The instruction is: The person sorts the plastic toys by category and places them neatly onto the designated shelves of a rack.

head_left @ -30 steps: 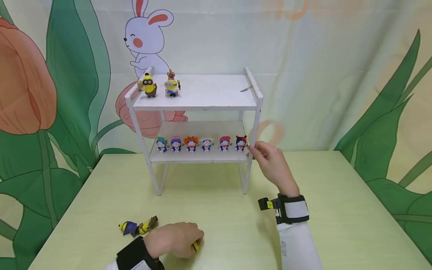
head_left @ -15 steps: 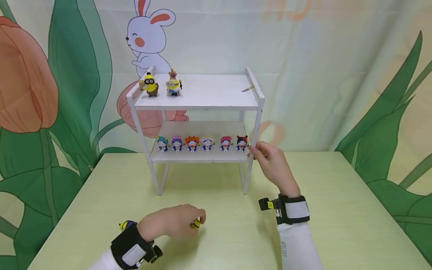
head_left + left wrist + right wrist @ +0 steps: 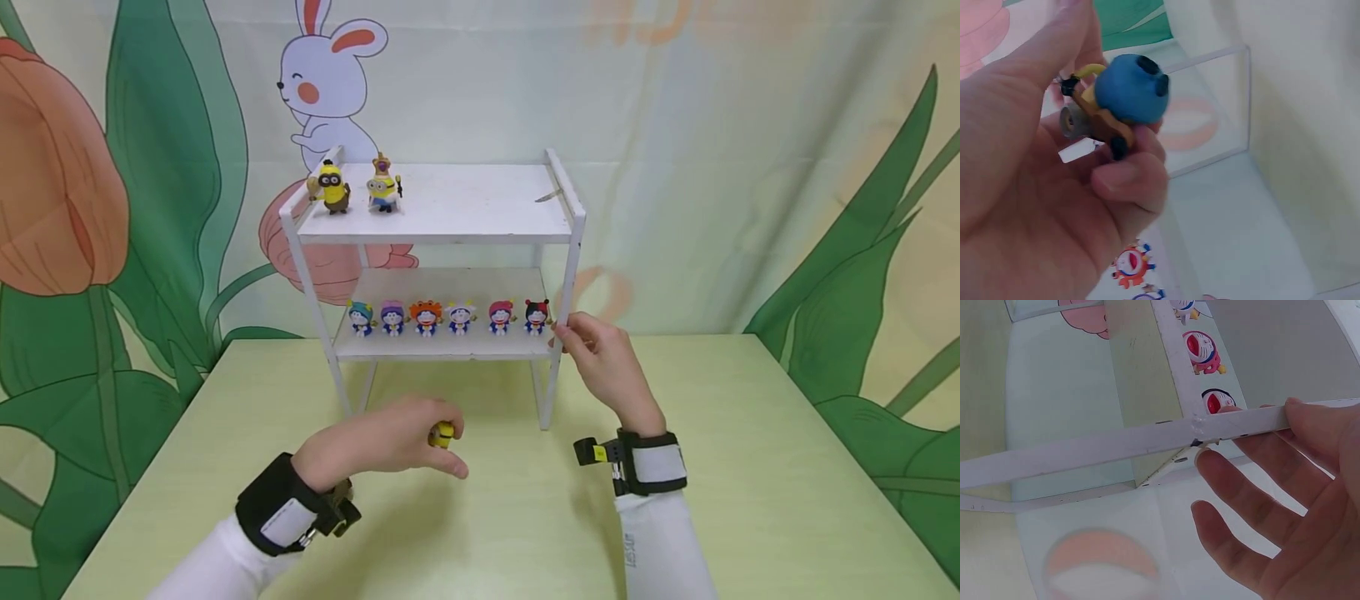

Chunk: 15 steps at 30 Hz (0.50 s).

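My left hand (image 3: 390,442) holds a small yellow minion figurine (image 3: 442,434) above the table, in front of the white two-tier shelf rack (image 3: 480,200). In the left wrist view the figurine's blue underside with black feet (image 3: 1132,90) faces the camera, fingers curled about its body. My right hand (image 3: 607,362) pinches the rack's front right post (image 3: 1247,423) at the lower tier, thumb on one side and fingers on the other. Two minion figurines stand on the top tier at left, one with a dark cap (image 3: 331,187) and one with a crown (image 3: 383,190).
Several blue-and-white figurines in coloured hats stand in a row along the lower tier, among them an orange-hatted one (image 3: 426,318) and a black-and-red-hatted one (image 3: 536,317). The rack stands on a pale green table (image 3: 750,458) before a printed curtain (image 3: 712,167).
My left hand has lifted the minion figurine off the table and moved it forward towards the rack. Its forearm now covers the figurines lying at left. My right hand stays put.
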{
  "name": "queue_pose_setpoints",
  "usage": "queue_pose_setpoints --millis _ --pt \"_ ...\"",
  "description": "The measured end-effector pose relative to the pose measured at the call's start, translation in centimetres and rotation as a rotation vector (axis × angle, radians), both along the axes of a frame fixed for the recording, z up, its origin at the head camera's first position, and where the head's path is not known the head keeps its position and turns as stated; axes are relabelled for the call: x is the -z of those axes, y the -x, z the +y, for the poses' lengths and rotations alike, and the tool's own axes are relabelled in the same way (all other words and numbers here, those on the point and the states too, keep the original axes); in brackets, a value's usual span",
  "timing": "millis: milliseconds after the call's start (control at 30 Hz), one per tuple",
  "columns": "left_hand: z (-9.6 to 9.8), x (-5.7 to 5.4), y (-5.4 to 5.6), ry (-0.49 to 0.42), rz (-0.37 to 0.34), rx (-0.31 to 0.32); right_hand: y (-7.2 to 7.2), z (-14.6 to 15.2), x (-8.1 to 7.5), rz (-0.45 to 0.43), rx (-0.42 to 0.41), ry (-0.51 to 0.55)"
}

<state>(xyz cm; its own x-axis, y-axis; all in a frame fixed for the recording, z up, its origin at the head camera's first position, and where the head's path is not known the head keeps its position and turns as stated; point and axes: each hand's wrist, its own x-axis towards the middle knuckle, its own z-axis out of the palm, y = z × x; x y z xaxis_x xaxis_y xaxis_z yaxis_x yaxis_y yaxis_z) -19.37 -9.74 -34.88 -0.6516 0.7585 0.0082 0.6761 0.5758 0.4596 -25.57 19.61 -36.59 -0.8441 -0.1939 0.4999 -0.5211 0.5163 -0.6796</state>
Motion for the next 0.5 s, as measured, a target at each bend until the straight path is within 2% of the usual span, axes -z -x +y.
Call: queue_pose_setpoints --millis 233,400,500 --pt "0.7 -2.5 0.9 -0.090 0.113 0.064 0.0 0.0 0.0 0.008 -0.001 0.003" --pt "1.3 -5.2 1.6 -0.103 0.225 0.057 0.0 0.0 0.0 0.000 0.002 0.005" --pt "1.7 -7.0 2.1 -0.086 0.271 0.028 0.0 0.0 0.0 0.000 0.002 0.004"
